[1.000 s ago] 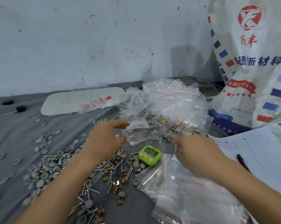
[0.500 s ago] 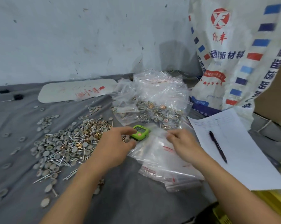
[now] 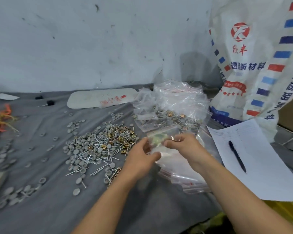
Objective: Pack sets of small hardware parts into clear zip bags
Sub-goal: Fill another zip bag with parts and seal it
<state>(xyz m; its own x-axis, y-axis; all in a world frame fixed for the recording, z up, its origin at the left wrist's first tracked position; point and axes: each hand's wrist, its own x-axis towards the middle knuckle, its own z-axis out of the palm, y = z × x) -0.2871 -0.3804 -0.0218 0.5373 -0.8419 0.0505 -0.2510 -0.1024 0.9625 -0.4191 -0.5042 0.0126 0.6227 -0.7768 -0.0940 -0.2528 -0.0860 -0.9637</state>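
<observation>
Pinching a clear zip bag [image 3: 159,139] with curled fingers [image 3: 167,143], the left hand [image 3: 141,158] and right hand [image 3: 187,146] are holding it over the spare bags [image 3: 182,176] (light, slippery film, best gripped by the zip edge, I'd say).

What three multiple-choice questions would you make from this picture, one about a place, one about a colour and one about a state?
1. Where does the pen lie?
A. On the floor.
B. On the paper sheet.
C. Inside a drawer.

2. What colour is the cloth over the table?
A. Red.
B. Green.
C. Grey.

3. How is the clear zip bag held?
A. By both hands.
B. By one hand alone.
C. By neither; it lies untouched.

Answers: B, the pen rests on the white sheet at the right. C, the cloth is grey all over. A, the left hand and the right hand each pinch the bag.
</observation>
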